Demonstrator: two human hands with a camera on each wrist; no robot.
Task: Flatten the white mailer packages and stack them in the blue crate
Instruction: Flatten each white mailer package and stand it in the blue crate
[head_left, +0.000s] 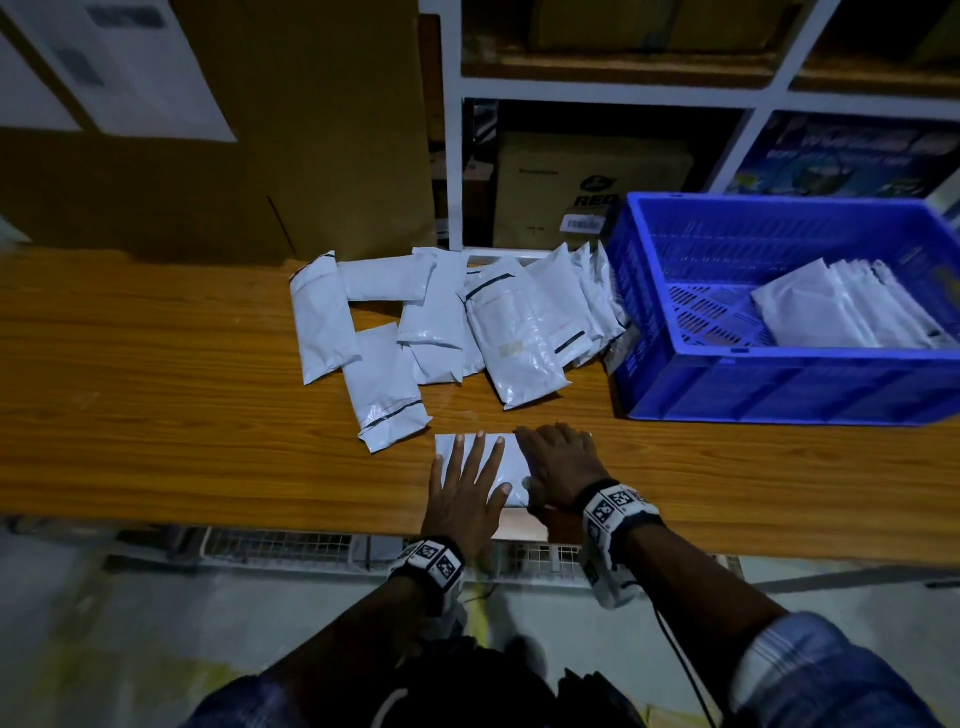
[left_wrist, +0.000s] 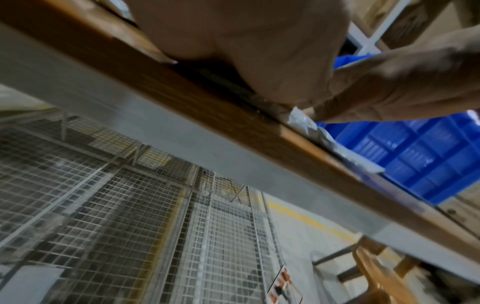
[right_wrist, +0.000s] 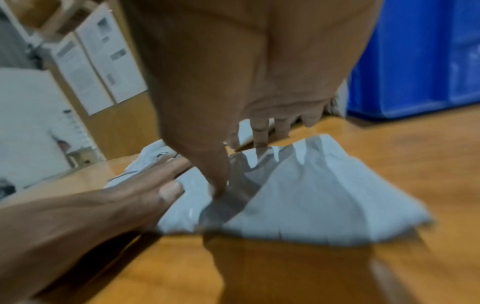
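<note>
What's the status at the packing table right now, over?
Both hands flat: left hand and right hand press one white mailer on the wooden table. Blue crate holds several mailers. Loose pile waits behind. Nothing in the way.

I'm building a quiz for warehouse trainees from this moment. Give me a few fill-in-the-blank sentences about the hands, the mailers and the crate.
1. Both hands, the left hand and the right hand, press flat on one white mailer at the table's ____ edge.
2. The blue crate stands to the ____ of the loose mailer pile.
3. The mailers in the crate lie toward its ____ side.
4. The wooden table bears the pile and the ____.

Missing words: near; right; right; crate
</note>
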